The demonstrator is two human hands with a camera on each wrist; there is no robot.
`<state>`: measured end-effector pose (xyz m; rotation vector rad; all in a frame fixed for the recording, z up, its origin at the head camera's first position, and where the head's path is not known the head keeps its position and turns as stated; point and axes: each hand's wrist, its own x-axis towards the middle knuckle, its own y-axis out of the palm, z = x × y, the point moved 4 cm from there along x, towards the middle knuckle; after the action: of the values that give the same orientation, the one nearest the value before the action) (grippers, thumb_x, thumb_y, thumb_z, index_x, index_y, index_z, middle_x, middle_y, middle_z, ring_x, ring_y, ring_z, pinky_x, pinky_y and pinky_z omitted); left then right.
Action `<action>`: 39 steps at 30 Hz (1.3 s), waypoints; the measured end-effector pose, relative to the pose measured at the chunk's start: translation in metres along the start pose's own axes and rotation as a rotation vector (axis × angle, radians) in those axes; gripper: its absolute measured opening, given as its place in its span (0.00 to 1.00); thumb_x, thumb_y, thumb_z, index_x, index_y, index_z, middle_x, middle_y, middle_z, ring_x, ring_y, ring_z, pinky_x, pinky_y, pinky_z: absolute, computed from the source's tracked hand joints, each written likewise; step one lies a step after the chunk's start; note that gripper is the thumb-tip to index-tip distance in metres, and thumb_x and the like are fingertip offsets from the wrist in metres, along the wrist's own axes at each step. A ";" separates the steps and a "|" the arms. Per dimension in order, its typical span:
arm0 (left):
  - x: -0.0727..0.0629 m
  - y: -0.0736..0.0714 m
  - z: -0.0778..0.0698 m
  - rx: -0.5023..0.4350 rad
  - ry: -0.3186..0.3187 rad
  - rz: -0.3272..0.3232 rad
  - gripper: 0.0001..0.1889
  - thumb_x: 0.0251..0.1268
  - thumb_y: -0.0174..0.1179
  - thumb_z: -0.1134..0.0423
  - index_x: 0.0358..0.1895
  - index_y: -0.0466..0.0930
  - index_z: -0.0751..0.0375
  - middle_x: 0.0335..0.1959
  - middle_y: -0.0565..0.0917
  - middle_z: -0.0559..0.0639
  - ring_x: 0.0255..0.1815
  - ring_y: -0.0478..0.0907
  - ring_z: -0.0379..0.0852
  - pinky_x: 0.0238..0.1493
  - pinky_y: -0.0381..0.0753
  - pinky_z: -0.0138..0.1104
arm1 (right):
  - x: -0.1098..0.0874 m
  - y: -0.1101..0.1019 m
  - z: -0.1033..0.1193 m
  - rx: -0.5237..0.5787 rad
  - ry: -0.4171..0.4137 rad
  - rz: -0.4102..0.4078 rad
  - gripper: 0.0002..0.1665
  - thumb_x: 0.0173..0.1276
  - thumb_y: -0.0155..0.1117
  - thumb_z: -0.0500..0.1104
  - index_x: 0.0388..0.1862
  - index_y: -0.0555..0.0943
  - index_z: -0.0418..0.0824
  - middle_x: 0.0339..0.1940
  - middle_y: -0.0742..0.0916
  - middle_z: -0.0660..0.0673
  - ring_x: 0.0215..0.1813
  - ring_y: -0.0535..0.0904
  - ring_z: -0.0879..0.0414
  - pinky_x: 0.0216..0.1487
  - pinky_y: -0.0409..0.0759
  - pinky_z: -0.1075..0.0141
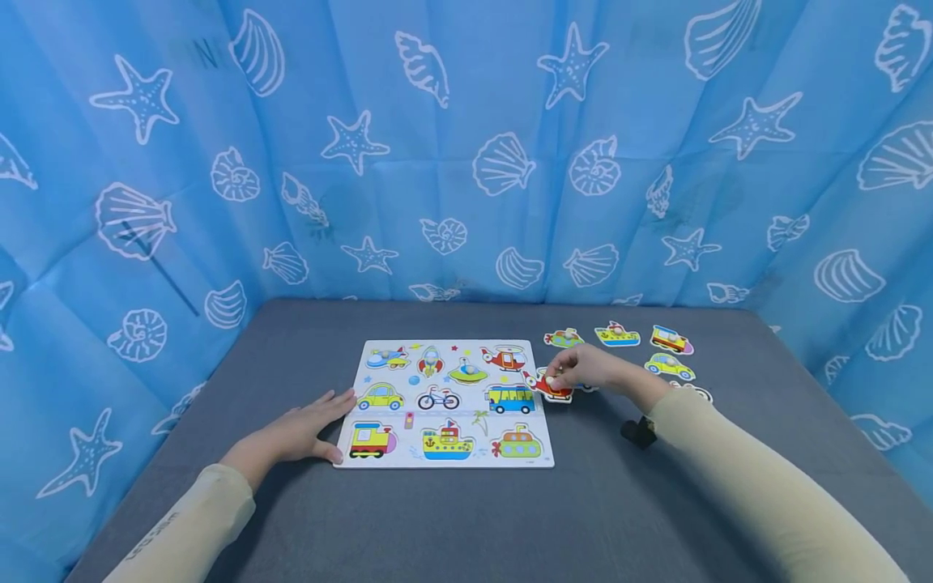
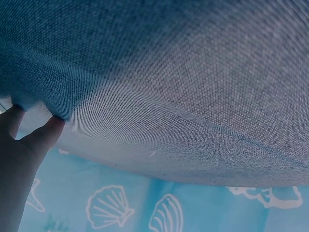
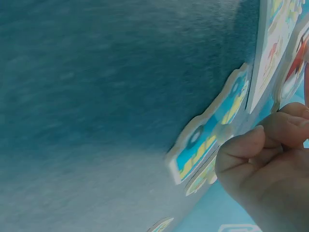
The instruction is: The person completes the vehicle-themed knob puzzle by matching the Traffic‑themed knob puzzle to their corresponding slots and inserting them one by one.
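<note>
My right hand [image 1: 583, 368] pinches the red helicopter puzzle piece [image 1: 557, 393] by its knob, beside the right edge of the white puzzle board [image 1: 397, 417]. In the right wrist view, the helicopter piece [image 3: 292, 75] is held up near the board, cut off by the frame. A blue and yellow bus piece [image 3: 210, 130] lies under that hand, largely hidden in the head view. My left hand [image 1: 299, 429] rests at the board's left edge, fingers spread. Knobbed plane [image 1: 389, 358], rocket [image 1: 430, 362] and flying saucer [image 1: 467, 371] pieces sit in the board's top row; a helicopter picture [image 1: 504, 359] shows at its top right.
Right of the board lie loose pieces: a submarine [image 1: 564, 338], a ship [image 1: 617, 334], a train [image 1: 671, 339], a green car [image 1: 669, 367] and a partly covered piece [image 1: 696, 392]. A small black object [image 1: 638, 432] is by the right sleeve. A blue curtain [image 1: 466, 202] hangs behind the grey table [image 1: 466, 526].
</note>
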<state>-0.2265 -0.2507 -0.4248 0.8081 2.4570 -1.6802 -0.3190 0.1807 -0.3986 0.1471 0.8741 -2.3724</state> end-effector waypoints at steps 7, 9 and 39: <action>0.002 0.000 0.002 0.009 -0.002 0.004 0.55 0.49 0.69 0.41 0.77 0.50 0.59 0.78 0.51 0.59 0.77 0.42 0.65 0.64 0.47 0.69 | 0.018 0.002 0.009 -0.014 0.065 -0.035 0.08 0.68 0.66 0.41 0.41 0.84 0.37 0.35 0.81 0.46 0.38 0.71 0.51 0.41 0.71 0.59; 0.003 0.000 0.003 0.015 0.000 0.005 0.55 0.49 0.69 0.41 0.77 0.50 0.59 0.78 0.51 0.59 0.77 0.42 0.65 0.64 0.47 0.69 | 0.024 0.002 0.012 -0.030 0.074 -0.048 0.08 0.68 0.67 0.42 0.40 0.85 0.38 0.36 0.81 0.45 0.40 0.71 0.51 0.41 0.70 0.59; 0.000 0.001 0.001 -0.006 -0.016 -0.005 0.55 0.48 0.70 0.42 0.77 0.51 0.59 0.77 0.51 0.60 0.76 0.43 0.65 0.64 0.46 0.69 | 0.083 0.014 0.019 -0.047 0.200 -0.130 0.06 0.68 0.66 0.42 0.39 0.84 0.40 0.45 0.79 0.43 0.46 0.71 0.48 0.46 0.70 0.58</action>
<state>-0.2265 -0.2513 -0.4260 0.7850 2.4548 -1.6738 -0.3766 0.1187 -0.4161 0.3219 1.0610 -2.4859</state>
